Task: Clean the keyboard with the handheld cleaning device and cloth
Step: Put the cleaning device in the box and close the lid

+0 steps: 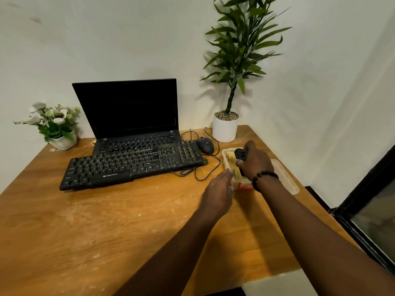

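Note:
A black external keyboard (pixel 132 165) lies on the wooden table (pixel 106 221), partly over the base of an open black laptop (pixel 130 107). To its right stands a clear plastic container (pixel 225 159) with a yellow cloth (pixel 232 160) inside. My right hand (pixel 255 161) grips a black handheld cleaning device (pixel 240 155) over the container. My left hand (pixel 219 193) reaches to the container's near left side with straight fingers; its fingertips touch the rim.
A black mouse (pixel 205 145) with a looped cable (pixel 198 174) lies behind the container. A tall potted plant (pixel 226 127) stands at the back right corner, a small flower pot (pixel 63 142) at the back left. The container's lid (pixel 286 178) lies at the table's right edge.

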Demonstrator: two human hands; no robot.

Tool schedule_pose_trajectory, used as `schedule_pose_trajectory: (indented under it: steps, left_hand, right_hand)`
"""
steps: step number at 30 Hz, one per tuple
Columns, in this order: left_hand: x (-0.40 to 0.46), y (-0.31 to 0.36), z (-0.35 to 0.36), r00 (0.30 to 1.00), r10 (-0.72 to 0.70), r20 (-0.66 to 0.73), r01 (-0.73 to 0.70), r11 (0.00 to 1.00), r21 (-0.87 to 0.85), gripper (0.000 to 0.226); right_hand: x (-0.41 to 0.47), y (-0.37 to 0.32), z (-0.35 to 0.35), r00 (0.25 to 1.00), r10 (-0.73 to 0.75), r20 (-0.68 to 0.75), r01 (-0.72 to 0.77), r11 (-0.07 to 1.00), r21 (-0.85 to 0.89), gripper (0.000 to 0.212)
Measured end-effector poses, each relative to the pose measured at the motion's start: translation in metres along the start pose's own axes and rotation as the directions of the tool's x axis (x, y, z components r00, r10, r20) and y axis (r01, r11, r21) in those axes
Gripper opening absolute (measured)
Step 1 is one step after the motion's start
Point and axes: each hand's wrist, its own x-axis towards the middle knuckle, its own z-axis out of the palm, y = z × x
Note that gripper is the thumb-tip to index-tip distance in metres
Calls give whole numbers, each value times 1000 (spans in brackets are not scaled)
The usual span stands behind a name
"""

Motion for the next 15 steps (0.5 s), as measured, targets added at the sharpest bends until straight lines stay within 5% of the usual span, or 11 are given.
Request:
schedule_pose_trajectory:
  steps: [4, 10, 15]
  left_hand:
    - [12, -4, 4, 998, 53, 25, -54, 998, 44, 53]
    - [20, -17, 2, 998, 61, -19, -60, 997, 47, 52]
    - [6, -13, 9, 999, -15, -44, 17, 999, 34, 56]
  right_hand:
    - [24, 6, 22, 995, 19, 95, -8, 992, -125, 36]
    - [36, 9, 41, 997, -4, 81, 10, 997, -79, 24]
    - [19, 41, 24, 922, 123, -369, -109, 992, 57, 15]
